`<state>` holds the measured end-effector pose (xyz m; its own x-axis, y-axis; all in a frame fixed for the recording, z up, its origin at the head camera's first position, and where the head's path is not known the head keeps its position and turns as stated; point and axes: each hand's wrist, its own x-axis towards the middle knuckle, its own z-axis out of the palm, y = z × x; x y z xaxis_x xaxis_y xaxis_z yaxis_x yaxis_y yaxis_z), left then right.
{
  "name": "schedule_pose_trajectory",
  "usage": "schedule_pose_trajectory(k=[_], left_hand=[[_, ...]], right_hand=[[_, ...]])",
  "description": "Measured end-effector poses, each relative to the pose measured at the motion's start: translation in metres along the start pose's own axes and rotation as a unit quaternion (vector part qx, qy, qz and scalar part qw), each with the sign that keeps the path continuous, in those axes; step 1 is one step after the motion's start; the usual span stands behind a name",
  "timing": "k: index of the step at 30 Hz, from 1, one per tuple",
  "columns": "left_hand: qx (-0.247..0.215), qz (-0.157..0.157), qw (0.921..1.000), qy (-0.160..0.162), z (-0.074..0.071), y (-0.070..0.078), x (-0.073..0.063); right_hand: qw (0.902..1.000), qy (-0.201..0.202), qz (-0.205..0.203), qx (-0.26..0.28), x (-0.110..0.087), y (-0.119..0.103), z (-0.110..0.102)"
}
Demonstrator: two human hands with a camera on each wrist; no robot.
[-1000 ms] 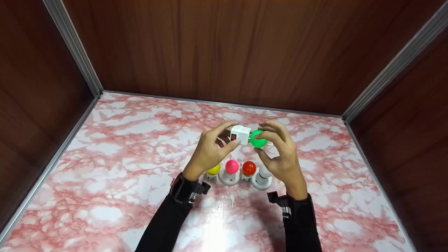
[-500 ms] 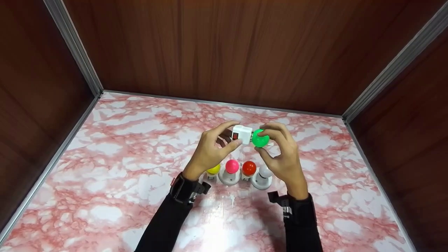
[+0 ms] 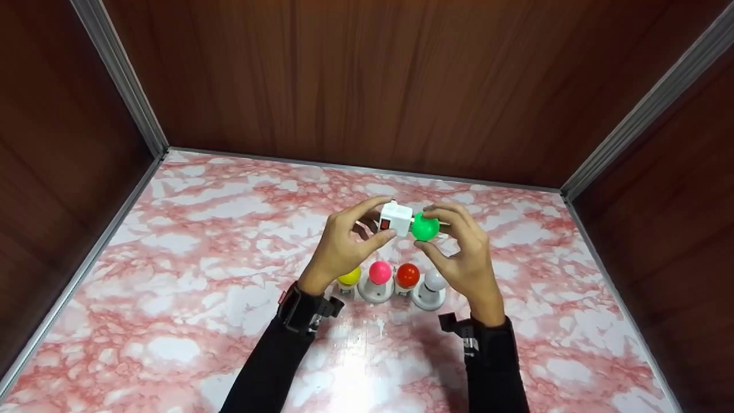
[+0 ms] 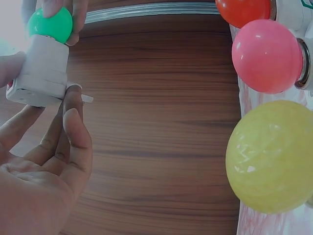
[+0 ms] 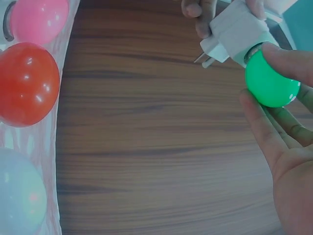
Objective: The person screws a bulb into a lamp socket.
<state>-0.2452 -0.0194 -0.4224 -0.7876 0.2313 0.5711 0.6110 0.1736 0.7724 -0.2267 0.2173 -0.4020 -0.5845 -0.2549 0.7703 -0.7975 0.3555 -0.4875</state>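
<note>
My left hand (image 3: 344, 241) grips a white plug-in bulb holder (image 3: 397, 218) with a red switch on its side, held above the table. Metal plug pins (image 5: 203, 59) stick out of its back in the right wrist view. With thumb and fingers my right hand (image 3: 463, 252) pinches a round green light bulb (image 3: 425, 227). The bulb's base sits at the holder's socket mouth, and a little of its metal collar (image 5: 252, 50) shows there. In the left wrist view the green bulb (image 4: 51, 25) appears above the holder (image 4: 41, 71).
Below the hands, a row of bulbs in white holders stands on the red-and-white marbled table (image 3: 200, 275): yellow (image 3: 350, 277), pink (image 3: 380, 272), red (image 3: 408, 276) and white (image 3: 434, 281). Brown wood-grain panels (image 3: 367, 86) enclose the back and sides.
The holder and green bulb shift slightly right, then the bulb comes back a little left as the holder tilts. The right fingers move a little around the bulb. The row of bulbs stays put.
</note>
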Motion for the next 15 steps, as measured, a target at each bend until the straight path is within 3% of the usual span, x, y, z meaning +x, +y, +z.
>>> schedule_pose_trajectory(k=[15], left_hand=[[-0.007,-0.011,0.9999,-0.001,-0.0010,0.0010,-0.0007]], right_hand=[[0.9998,-0.006,0.007,-0.020,0.0005,0.0006,0.0008]])
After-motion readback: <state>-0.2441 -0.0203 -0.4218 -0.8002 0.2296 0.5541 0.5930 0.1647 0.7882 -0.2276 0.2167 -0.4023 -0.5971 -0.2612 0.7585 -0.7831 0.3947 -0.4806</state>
